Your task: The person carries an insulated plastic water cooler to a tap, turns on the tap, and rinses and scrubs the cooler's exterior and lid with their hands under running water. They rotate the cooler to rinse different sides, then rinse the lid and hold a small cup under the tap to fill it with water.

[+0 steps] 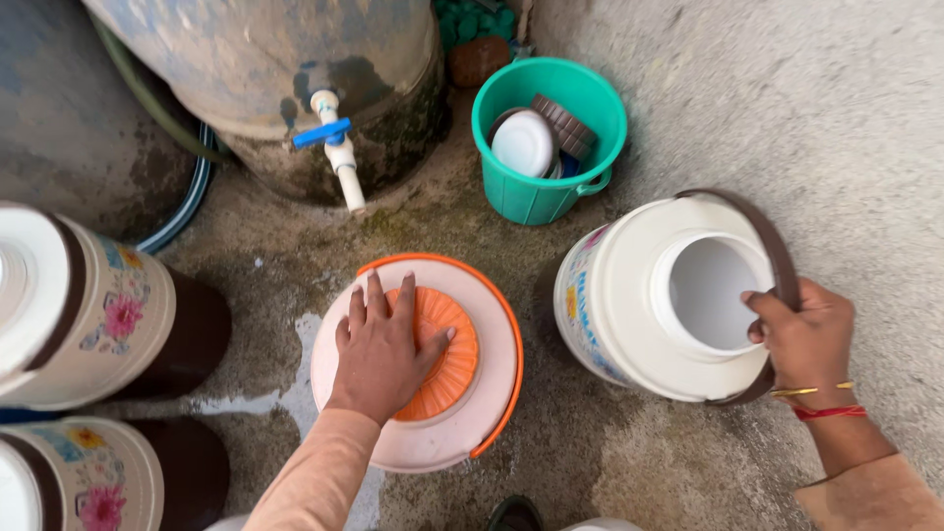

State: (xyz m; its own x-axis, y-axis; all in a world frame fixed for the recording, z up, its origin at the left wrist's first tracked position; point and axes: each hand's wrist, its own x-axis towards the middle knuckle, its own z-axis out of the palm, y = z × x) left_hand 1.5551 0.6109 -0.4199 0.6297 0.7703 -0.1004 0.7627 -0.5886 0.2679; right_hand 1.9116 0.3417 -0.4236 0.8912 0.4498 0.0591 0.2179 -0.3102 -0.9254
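Observation:
My left hand (379,349) lies flat, fingers spread, on the ribbed orange lid (458,349) of a pale pink water jug (492,393) with an orange handle, standing on the concrete below the tap. My right hand (808,339) grips the brown handle (782,258) of a white jug (615,315) whose wide mouth is uncovered. That jug is tilted, with its mouth turned up toward me. Bangles and a red thread circle my right wrist.
A white tap with a blue lever (332,138) juts from a large grey tank (285,69). A green bucket (511,192) holds white and brown lids. Two floral jugs (108,315) (79,472) lie at left. A hose (187,202) runs along the wet floor.

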